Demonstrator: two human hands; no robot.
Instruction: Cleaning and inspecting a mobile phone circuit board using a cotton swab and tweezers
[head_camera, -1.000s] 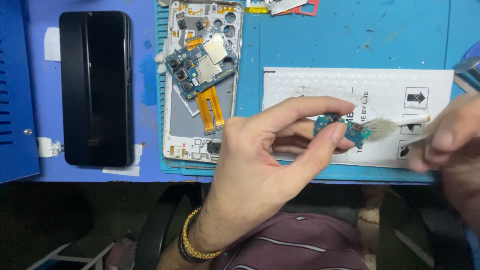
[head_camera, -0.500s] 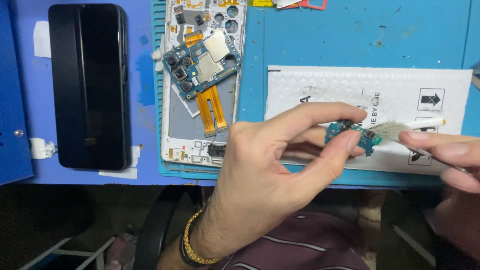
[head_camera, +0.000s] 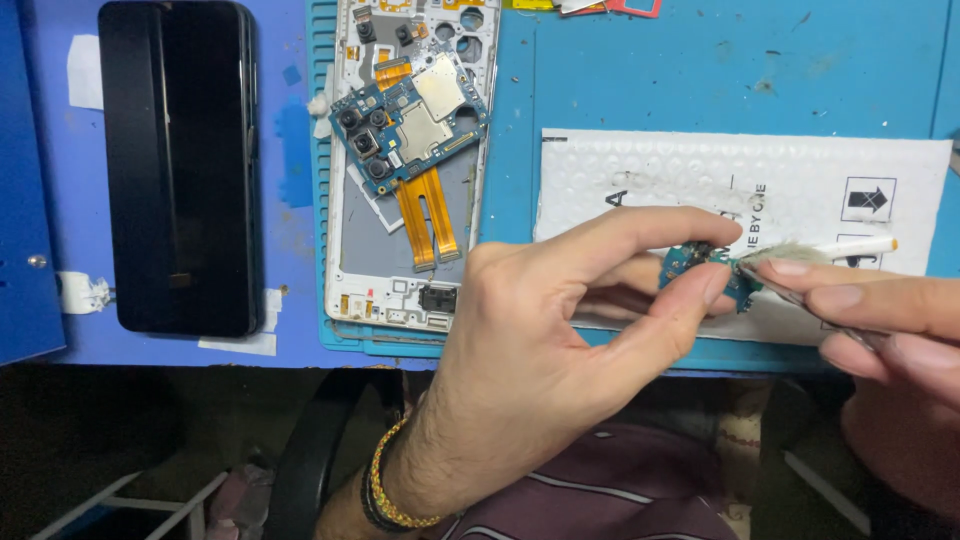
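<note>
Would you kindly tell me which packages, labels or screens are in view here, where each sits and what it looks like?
Black glossy rectangular phone screen: far left on the blue bench, dark, lying flat.
White bubble-padded mailer package: right of centre on the blue mat, behind both hands, with black print and arrow symbols.
Small white paper label: on the bench left of the screen's top, blank as far as visible.

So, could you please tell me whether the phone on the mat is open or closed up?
Open: the phone frame lies backless, its blue circuit board and orange flex cables exposed.
</note>
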